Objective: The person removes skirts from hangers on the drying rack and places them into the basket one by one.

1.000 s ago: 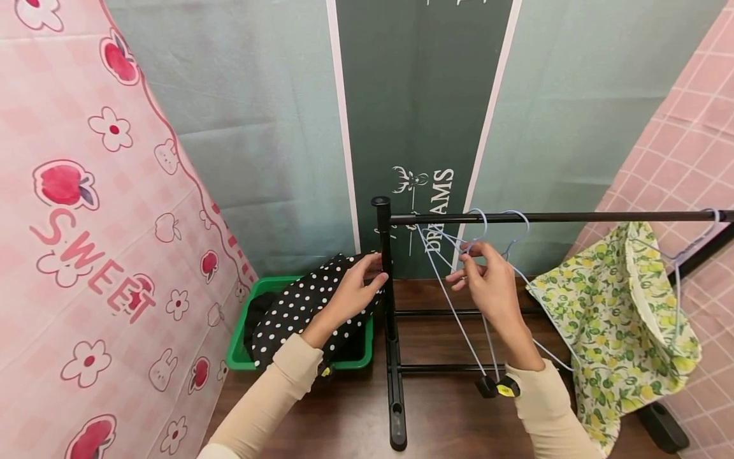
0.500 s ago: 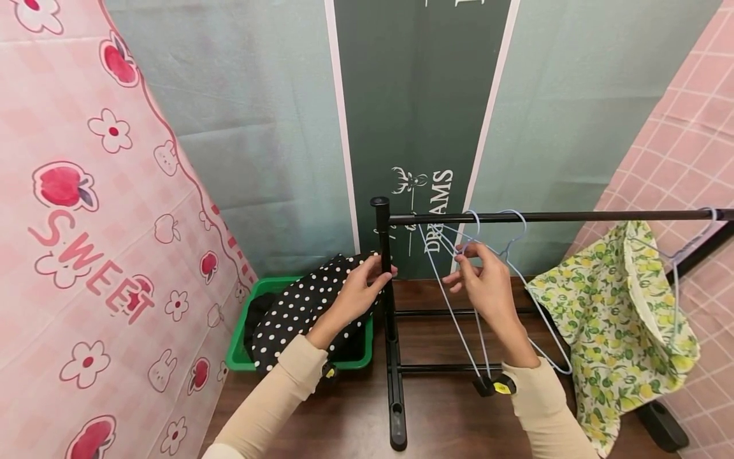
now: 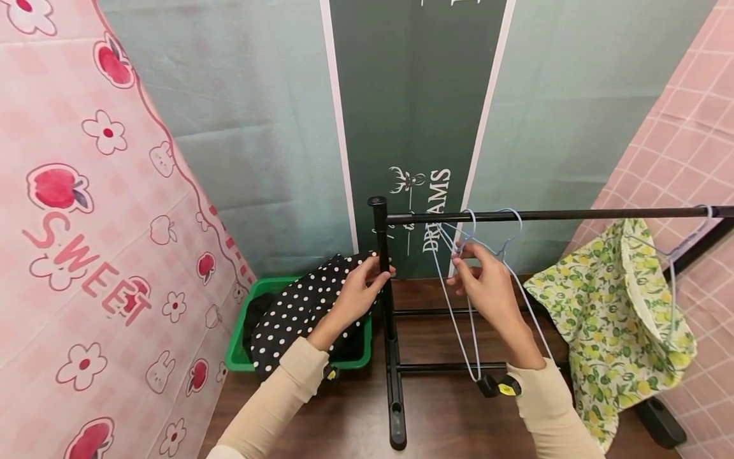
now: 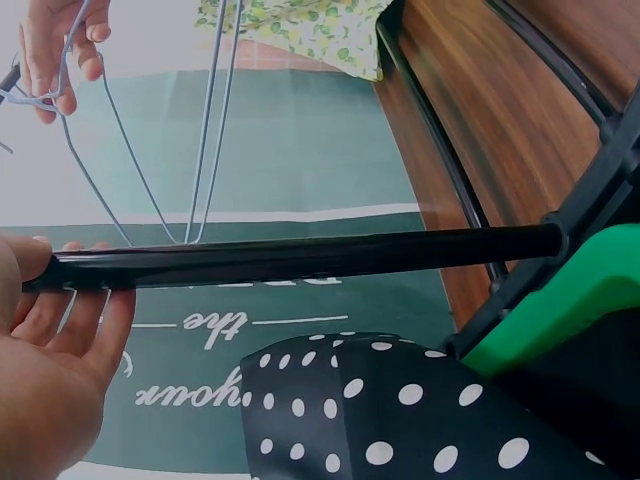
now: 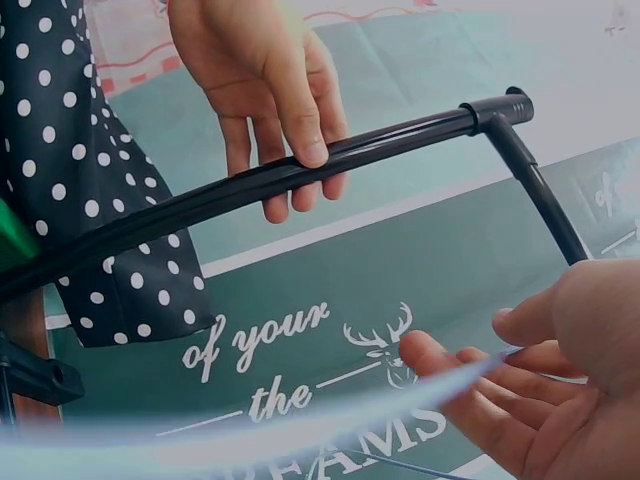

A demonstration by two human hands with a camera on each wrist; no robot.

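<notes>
My left hand holds the upright post of a black clothes rack, its thumb on one side and its fingers round the other. My right hand pinches a light blue wire hanger near its neck, and the hanger's hook is over the rack's top bar. Just right of it a second blue hanger hangs from the same bar. A black garment with white polka dots lies behind my left hand, heaped over a green basket.
At the bar's right end a lemon-print garment hangs on another hanger. The rack's black foot stands on the brown wooden floor. Printed cloth backdrops surround the area, with a pink one on the left.
The pinched hanger has shifted slightly left along the bar and turned with my right hand. My left hand has closed further round the post.
</notes>
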